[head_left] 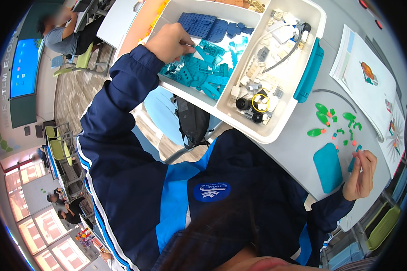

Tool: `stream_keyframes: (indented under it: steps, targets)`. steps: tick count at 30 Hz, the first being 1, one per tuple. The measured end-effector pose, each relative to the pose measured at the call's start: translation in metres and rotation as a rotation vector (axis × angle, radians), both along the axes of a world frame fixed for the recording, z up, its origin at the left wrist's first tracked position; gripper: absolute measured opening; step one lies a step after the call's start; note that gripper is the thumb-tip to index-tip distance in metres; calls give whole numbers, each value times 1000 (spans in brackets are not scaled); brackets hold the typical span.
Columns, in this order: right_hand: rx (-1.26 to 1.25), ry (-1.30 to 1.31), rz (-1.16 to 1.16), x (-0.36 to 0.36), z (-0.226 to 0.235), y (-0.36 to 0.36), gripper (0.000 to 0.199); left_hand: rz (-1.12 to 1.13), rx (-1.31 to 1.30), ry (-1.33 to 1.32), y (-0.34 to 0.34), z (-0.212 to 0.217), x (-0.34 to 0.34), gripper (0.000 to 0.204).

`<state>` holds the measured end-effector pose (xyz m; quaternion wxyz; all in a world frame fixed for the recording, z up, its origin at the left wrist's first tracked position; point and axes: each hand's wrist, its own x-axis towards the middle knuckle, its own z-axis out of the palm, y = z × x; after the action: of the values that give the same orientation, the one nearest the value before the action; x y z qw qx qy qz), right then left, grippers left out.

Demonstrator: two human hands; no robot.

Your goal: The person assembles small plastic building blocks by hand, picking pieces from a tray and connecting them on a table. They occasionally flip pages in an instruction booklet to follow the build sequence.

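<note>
My left hand [169,43] reaches over a compartment of teal building bricks [201,67] in a white sorting tray [270,133]. Its thumb and fingertips are pinched together just above the pile; what they hold, if anything, I cannot make out. Dark blue plates and bricks [196,25] fill the far part of that compartment. At the right, my right hand [362,176] has its thumb and fingers closed on a small, long teal brick [354,159]. A flat teal rounded plate [328,168] lies on the table beside this hand.
White, grey and black pieces [262,63] occupy the tray's right compartment, with a teal latch [308,70] on its side. Green leaf pieces [322,118] and small coral pieces lie near a grey tube [334,95] and an open instruction booklet [366,81]. A black bag [191,119] rests on a chair below.
</note>
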<state>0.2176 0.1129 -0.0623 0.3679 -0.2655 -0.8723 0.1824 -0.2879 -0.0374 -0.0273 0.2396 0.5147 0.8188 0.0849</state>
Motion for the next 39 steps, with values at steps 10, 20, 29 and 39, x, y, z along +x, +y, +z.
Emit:
stream_keyframes:
  steps: [10, 20, 29, 39]
  targets:
    - [9, 62, 0, -10, 8, -11, 23, 13, -59, 9, 10, 5, 6, 10]
    - [72, 127, 40, -11, 17, -18, 23, -103, -97, 224, 19, 6, 21, 13]
    - [15, 69, 81, -12, 9, -13, 23, 24, 338, 199, -17, 49, 43, 11]
    - [146, -151, 323, -27, 8, 13, 19, 26, 761, -935, -56, 48, 274, 9]
